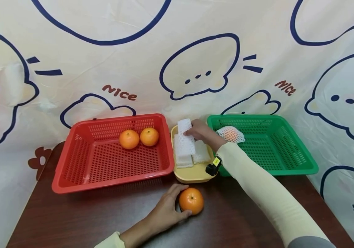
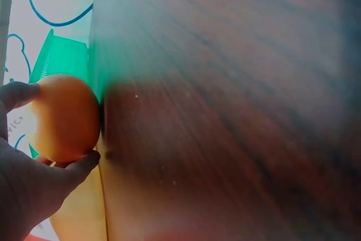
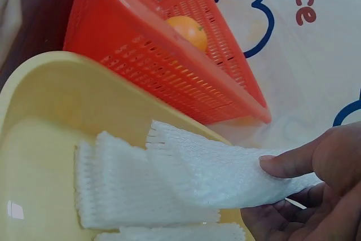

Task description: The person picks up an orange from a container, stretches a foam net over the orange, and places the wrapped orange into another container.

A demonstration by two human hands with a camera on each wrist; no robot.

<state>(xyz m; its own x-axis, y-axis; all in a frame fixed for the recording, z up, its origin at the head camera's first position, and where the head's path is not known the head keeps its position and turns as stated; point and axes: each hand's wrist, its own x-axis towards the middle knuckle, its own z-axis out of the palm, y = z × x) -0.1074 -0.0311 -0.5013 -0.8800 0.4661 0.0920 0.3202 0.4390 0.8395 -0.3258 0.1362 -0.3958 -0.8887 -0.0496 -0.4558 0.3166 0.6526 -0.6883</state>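
On the table in front, my left hand (image 1: 167,210) holds an orange (image 1: 191,201) between thumb and fingers. The left wrist view shows the thumb and fingertips on opposite sides of that orange (image 2: 66,118). My right hand (image 1: 202,131) pinches a white foam net sleeve (image 1: 185,139), lifted at an angle over the yellow tray (image 1: 192,176). In the right wrist view, the thumb lies on top of the flattened sleeve (image 3: 208,167), with fingers underneath. More foam net sleeves (image 3: 130,187) lie stacked in the tray below it.
A red basket (image 1: 111,184) on the left contains two oranges (image 1: 129,139). To the right stands a green basket (image 1: 301,155) with one orange in a foam net (image 1: 231,134). The yellow tray sits between the baskets, and a patterned cloth (image 1: 152,69) hangs behind.
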